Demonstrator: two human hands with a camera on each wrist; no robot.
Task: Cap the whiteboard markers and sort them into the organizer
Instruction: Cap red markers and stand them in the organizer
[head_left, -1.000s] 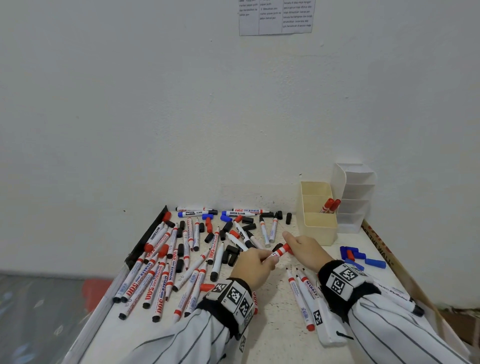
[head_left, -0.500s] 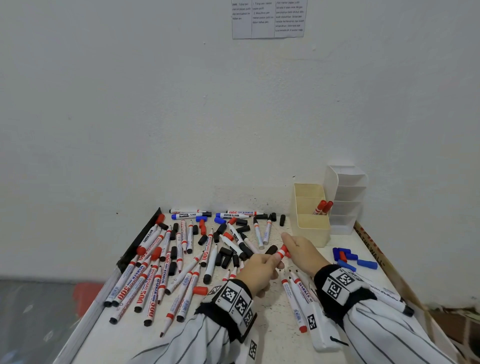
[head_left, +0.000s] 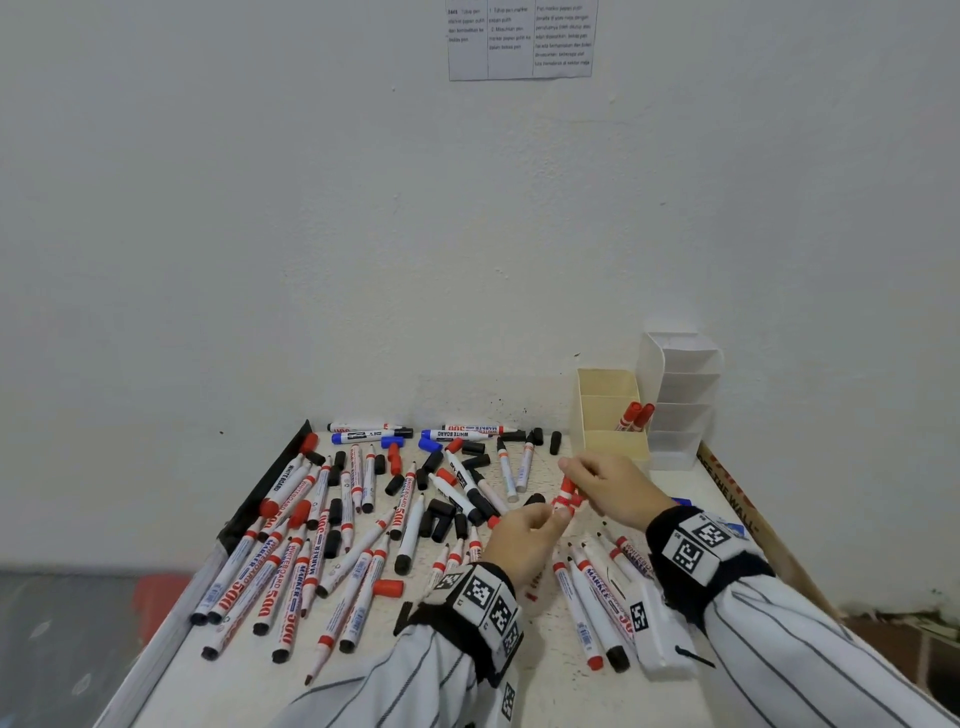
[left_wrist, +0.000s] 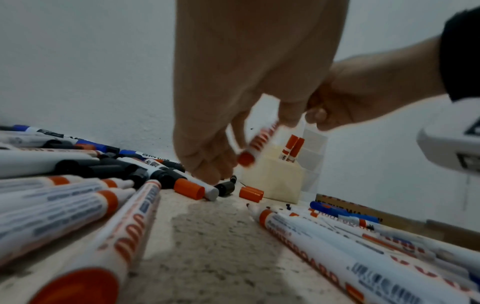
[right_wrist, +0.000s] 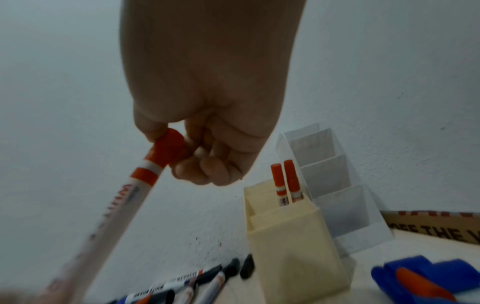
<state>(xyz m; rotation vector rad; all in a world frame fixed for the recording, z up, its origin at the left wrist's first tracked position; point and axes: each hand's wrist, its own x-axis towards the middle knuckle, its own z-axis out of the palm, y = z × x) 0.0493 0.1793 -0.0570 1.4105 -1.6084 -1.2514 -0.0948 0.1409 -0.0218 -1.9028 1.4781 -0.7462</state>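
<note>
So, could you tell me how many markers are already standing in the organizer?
2: both red-capped markers stand side by side in the middle compartment of the cream organizer, caps up. More lying low inside its other compartments could be hidden.

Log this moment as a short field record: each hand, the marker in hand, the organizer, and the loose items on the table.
right hand: pinches the red cap end of the held marker
left hand: holds the lower barrel of the same marker
held marker: red, cap on, lifted off the table, tilted
cream organizer: two capped red markers standing in one compartment
white organizer: beside the cream one, no markers visible in it
table: many uncapped markers plus loose black, red and blue caps
</note>
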